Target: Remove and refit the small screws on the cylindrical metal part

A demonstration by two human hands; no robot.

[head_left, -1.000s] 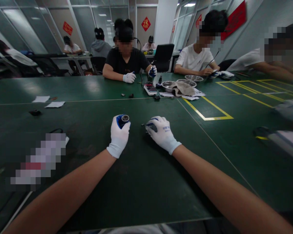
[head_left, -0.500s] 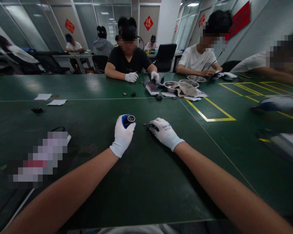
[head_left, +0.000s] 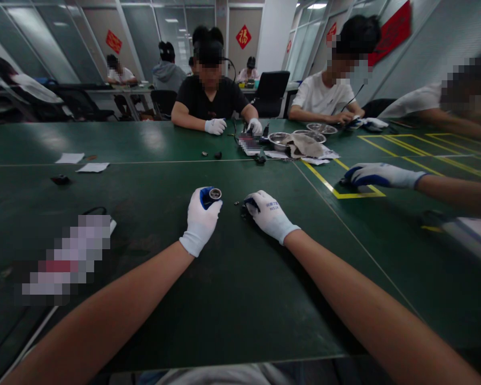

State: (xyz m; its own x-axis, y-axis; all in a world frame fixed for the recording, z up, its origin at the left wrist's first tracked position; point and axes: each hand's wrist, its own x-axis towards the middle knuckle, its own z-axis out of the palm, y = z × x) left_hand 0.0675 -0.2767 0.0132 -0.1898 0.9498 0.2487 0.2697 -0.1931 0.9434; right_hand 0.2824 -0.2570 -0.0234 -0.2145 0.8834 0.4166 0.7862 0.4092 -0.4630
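Note:
My left hand (head_left: 202, 216), in a white glove with a blue palm, is wrapped round a small dark cylindrical part with a metal rim (head_left: 215, 194). The part's round end faces up, and the rest of it is hidden in the glove. To the right, my right hand (head_left: 266, 211) rests low on the green table with its fingers curled and pressed together. Small dark pieces (head_left: 243, 212) lie at its fingertips. What those fingers hold, if anything, is too small to make out. A tiny shiny piece (head_left: 236, 203) sits between the two hands.
A co-worker's gloved hand (head_left: 385, 175) reaches in from the right over yellow tape (head_left: 358, 195). Metal bowls (head_left: 279, 140) and a grey cloth (head_left: 304, 147) stand across the table. At left are a blurred-out long object (head_left: 70, 251), paper slips (head_left: 93, 168) and a dark piece (head_left: 60, 180).
My right hand has shifted very slightly, and more of the small dark pieces shows beside its fingers. My left hand stays put. The co-worker's hand at right has moved left onto the taped area.

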